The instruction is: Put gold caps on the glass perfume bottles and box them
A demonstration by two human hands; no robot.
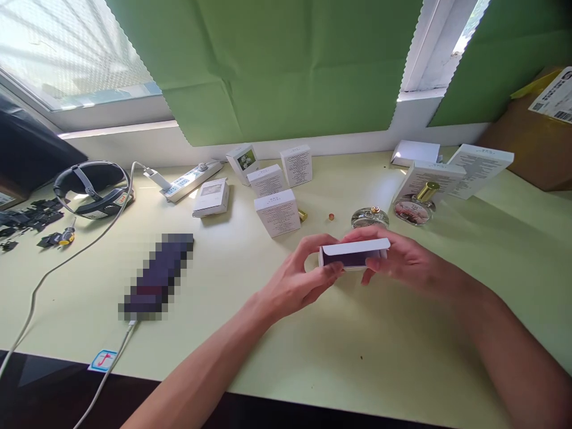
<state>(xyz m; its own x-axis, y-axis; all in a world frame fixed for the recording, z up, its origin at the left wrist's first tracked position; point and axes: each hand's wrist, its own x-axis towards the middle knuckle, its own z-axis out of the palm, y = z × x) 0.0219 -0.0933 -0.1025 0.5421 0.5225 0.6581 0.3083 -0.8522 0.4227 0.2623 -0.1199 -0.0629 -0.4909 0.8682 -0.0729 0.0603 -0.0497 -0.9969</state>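
Observation:
Between my two hands is a small white carton (355,245), its open end turned toward me and dark inside. My left hand (304,271) grips its left side, thumb at the lower edge. On the right side, the fingers of my right hand (402,259) close round it, with the thumb at the opening. Just behind the carton lies a round glass perfume bottle (370,217), partly hidden by my hands. Another perfume bottle (414,210), with a pink floral face and gold cap, leans near white printed boxes (433,173) to the right.
Several small white boxes (277,213) stand behind my left hand, with a gold cap (302,215) beside them. A copper-coloured ring (331,217) lies nearby. Leftward are a blurred-out dark phone (158,277), cables, a power strip (192,180) and a headset (96,193). A cardboard box (527,140) sits far right.

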